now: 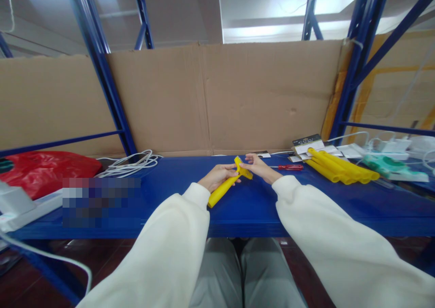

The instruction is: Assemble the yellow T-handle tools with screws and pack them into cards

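Note:
A yellow T-shaped tool (221, 193) has a thick round handle and a crosswise head; its exact kind cannot be made out. It slants just above the blue tabletop, with the handle end toward me. My left hand (220, 177) is closed around the handle close to the head. At the head's right side, my right hand (258, 166) pinches the head between thumb and fingers; the fingertips are small and partly hidden. Behind my right wrist lies a screwdriver (290, 167) with a red handle, its shaft pointing left.
Several yellow tubes (335, 165) lie at the right beside printed cards (307, 144). White cables and a green-and-white item (390, 165) sit farther right. At left are a coiled white cable (136, 163), a red plastic bag (57, 169) and a power strip (34, 210). Cardboard (238, 99) stands behind.

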A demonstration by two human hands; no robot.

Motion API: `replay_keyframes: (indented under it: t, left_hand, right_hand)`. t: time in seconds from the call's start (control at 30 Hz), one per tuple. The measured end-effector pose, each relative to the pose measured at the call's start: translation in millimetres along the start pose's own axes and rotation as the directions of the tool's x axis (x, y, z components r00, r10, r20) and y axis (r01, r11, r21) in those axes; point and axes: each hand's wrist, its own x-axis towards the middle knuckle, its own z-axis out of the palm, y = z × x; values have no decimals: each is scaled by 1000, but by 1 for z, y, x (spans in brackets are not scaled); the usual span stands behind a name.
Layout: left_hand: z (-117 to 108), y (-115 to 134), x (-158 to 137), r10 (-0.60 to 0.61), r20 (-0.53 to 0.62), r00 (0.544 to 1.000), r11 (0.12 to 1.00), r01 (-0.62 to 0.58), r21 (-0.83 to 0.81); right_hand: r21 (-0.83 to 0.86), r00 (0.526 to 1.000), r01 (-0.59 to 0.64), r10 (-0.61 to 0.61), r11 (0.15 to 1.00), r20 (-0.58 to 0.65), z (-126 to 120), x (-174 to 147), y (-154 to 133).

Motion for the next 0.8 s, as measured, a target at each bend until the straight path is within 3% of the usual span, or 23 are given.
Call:
replay_keyframes:
  t: [0.13, 0.27, 0.37, 0.47, 0.53, 0.63, 0.8]
  left_hand:
    - [1, 1, -1, -4, -12, 1000, 1000, 4, -2]
    - [1, 1, -2, 6, -10, 1000, 999, -6, -33]
    - [1, 4, -3, 18, -63, 998, 997, -23, -74]
    - [1, 8, -5, 9, -148, 989, 995, -24, -99]
    - [0, 11, -6, 2, -205, 979, 994, -24, -105]
    - [-2, 12, -5, -2, -281, 960, 995, -27, -101]
    - [-7, 10, -2, -3, -337, 941, 994, -34, -103]
  right_hand:
    - [-25, 999, -37, 37, 999, 27, 1, -3, -3]
    - [-73, 997, 80, -81, 994, -12, -7, -2, -9]
    - [-164, 961, 200, -226, 966, -158, -27, 5, -11]
    - [-372, 924, 186, -291, 909, -250, -64, 10, -1]
    - [-548, 932, 85, -261, 832, -252, -92, 9, 14]
    - [-686, 978, -66, -89, 724, -189, -128, 4, 46]
    - [-677, 1000, 25, -7, 735, 29, -144, 1, 77]
